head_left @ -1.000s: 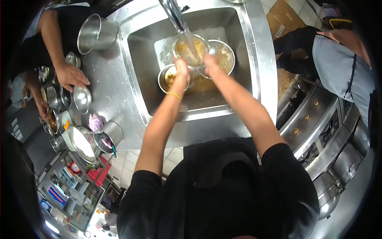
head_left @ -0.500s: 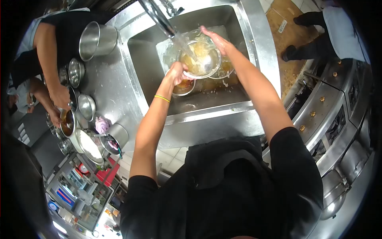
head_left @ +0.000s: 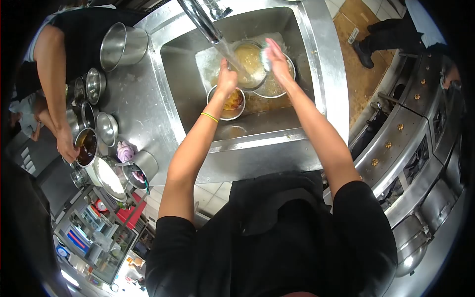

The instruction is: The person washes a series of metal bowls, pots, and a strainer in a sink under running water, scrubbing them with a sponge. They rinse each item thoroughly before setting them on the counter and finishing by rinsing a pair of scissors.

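Observation:
A round metal bowl (head_left: 250,53) with cloudy yellowish water is tilted under the running faucet (head_left: 212,33) in the sink (head_left: 180,74). My left hand (head_left: 227,80), below a yellow wristband, is closed on the bowl's left side; its fingertips are partly hidden. At the bowl's right edge is my right hand (head_left: 278,62), its fingers stretched out and blurred. A whitish patch beside its palm is too smeared to identify. Under my left wrist stands a smaller bowl (head_left: 233,113) with orange-brown scraps. Another pale-rimmed bowl (head_left: 271,94) with water sits beneath my right hand.
On the left counter (head_left: 143,114) stand a large steel pot (head_left: 129,47), several metal bowls (head_left: 107,129) and a purple bundle (head_left: 125,151). A co-worker's hand (head_left: 67,144) is at a bowl of dark liquid (head_left: 87,148). Stoves (head_left: 405,114) line the right; another person stands beyond.
The bowl has moved up and its contents look less full. My left hand has shifted up and right, my right hand slightly right. More of the two lower bowls shows. The co-worker's hand has shifted.

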`<state>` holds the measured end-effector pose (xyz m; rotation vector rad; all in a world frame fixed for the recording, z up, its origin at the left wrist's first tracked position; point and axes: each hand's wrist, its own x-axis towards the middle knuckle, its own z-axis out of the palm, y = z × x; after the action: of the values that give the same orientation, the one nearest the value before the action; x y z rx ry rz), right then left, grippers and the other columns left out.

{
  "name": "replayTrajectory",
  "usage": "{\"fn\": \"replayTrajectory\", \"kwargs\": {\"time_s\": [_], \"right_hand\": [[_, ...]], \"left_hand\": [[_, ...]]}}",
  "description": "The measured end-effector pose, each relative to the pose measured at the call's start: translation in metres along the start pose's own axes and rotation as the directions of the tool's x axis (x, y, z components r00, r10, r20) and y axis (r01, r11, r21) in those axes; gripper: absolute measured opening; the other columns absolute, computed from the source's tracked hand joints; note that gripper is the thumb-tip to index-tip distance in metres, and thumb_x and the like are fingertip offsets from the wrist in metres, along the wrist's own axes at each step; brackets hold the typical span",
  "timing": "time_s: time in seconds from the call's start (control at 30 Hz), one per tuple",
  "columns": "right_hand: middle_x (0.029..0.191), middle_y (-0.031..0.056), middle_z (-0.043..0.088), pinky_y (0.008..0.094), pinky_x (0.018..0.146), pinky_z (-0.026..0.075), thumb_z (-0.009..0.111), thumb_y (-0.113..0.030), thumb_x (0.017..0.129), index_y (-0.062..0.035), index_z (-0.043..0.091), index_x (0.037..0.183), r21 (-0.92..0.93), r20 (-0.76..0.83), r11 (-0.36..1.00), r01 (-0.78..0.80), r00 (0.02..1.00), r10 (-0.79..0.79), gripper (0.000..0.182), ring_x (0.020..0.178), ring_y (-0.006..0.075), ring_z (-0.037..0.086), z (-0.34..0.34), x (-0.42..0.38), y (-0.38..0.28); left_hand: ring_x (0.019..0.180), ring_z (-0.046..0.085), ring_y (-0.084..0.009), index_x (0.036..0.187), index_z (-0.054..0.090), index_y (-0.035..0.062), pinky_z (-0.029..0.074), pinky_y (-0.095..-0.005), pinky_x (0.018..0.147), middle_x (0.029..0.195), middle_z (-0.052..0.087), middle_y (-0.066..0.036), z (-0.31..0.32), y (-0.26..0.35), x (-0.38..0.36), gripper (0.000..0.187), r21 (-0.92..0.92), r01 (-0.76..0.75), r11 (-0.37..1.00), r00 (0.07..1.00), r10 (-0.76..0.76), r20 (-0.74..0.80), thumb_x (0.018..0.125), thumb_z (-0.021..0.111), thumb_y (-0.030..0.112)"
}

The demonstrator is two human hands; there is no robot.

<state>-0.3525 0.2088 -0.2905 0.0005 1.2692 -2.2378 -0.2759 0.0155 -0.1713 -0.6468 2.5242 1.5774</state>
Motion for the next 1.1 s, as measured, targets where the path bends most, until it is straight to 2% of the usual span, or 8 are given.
{"fn": "replayTrajectory", "kwargs": {"time_s": [0.07,0.2,0.33,0.5,0.6,0.67,0.83,1.1], "right_hand": [[0.129,0.0166,0.041,0.0362,0.094,0.034,0.059,-0.013,0.079,-0.0065,0.046,0.121,-0.875,0.182,0.321,0.363,0.861,-0.476,0.044,0.117,0.0292,0.041,0.096,-0.026,-0.083],[0.116,0.0198,0.05,0.0363,0.085,0.042,0.061,-0.005,0.072,-0.0077,0.046,0.12,-0.837,-0.253,0.531,-0.134,0.954,-0.159,0.05,0.102,0.0281,0.052,0.095,-0.016,-0.08],[0.109,0.0178,0.055,0.0366,0.074,0.046,0.057,-0.017,0.077,-0.0067,0.049,0.118,0.342,-0.515,0.87,-0.354,0.704,0.489,0.042,0.095,0.0205,0.056,0.117,-0.05,0.014],[0.089,0.0151,0.061,0.0339,0.068,0.049,0.058,-0.008,0.076,-0.0094,0.054,0.11,-0.835,-0.352,0.457,-0.306,0.936,-0.016,0.034,0.076,0.0251,0.06,0.093,-0.038,-0.043],[0.082,0.0147,0.062,0.0335,0.066,0.048,0.06,-0.006,0.071,-0.0115,0.056,0.104,-0.819,0.442,0.322,0.474,0.88,-0.173,0.034,0.076,0.0274,0.06,0.093,-0.001,-0.074],[0.088,0.0124,0.062,0.0366,0.066,0.047,0.059,-0.006,0.07,-0.0121,0.056,0.098,-0.793,0.417,0.573,0.208,0.871,0.261,0.029,0.079,0.0318,0.06,0.118,0.014,-0.081],[0.088,0.0191,0.06,0.0386,0.069,0.047,0.06,-0.014,0.074,-0.0097,0.052,0.102,-0.898,0.128,0.409,0.161,0.986,-0.107,0.03,0.082,0.0332,0.058,0.11,-0.002,-0.099],[0.109,0.0133,0.053,0.0448,0.078,0.045,0.054,-0.023,0.082,-0.0052,0.043,0.12,0.367,-0.482,0.851,-0.374,0.706,0.519,0.043,0.095,0.0277,0.053,0.084,-0.032,0.071]], "left_hand": [[0.092,0.057,-0.0297,0.132,0.025,-0.0005,0.048,-0.0328,0.074,0.109,0.052,-0.023,0.005,0.013,-0.003,0.063,-0.266,0.268,0.926,0.961,-0.236,0.145,0.07,0.037,-0.004],[0.096,0.054,-0.0296,0.132,0.024,-0.0001,0.047,-0.0323,0.076,0.115,0.049,-0.023,0.003,0.048,-0.01,0.064,-0.406,0.419,0.812,0.907,-0.351,0.233,0.071,0.039,-0.005],[0.095,0.054,-0.0318,0.133,0.021,0.0031,0.048,-0.0332,0.068,0.116,0.047,-0.024,0.02,-0.028,0.008,0.067,-0.258,0.039,0.965,0.981,-0.086,-0.174,0.069,0.039,-0.007],[0.066,0.054,-0.0243,0.132,0.021,0.0016,0.046,-0.0328,0.047,0.099,0.051,-0.019,-0.01,0.01,-0.024,0.069,-0.244,0.41,0.879,0.912,-0.389,0.131,0.066,0.039,-0.008],[0.055,0.051,-0.0188,0.131,0.023,0.0023,0.042,-0.0314,0.038,0.082,0.051,-0.013,-0.022,0.028,-0.021,0.064,-0.144,0.665,0.733,0.703,-0.549,0.452,0.07,0.037,-0.004],[0.05,0.046,-0.0152,0.123,0.032,-0.0001,0.039,-0.0284,0.036,0.069,0.047,-0.006,-0.025,0.025,-0.007,0.048,0.065,0.507,0.859,0.72,-0.464,0.516,0.075,0.034,0.003],[0.076,0.051,-0.0124,0.113,0.048,-0.0009,0.045,-0.0273,0.059,0.087,0.054,-0.005,-0.027,-0.028,0.018,0.031,-0.244,0.348,0.905,0.87,-0.215,0.443,0.084,0.038,0.006],[0.078,0.052,-0.0144,0.137,0.008,0.01,0.045,-0.0261,0.062,0.116,0.046,-0.013,0.06,-0.043,-0.001,0.075,-0.339,0.017,0.941,0.983,-0.078,-0.169,0.075,0.048,-0.003]]}}
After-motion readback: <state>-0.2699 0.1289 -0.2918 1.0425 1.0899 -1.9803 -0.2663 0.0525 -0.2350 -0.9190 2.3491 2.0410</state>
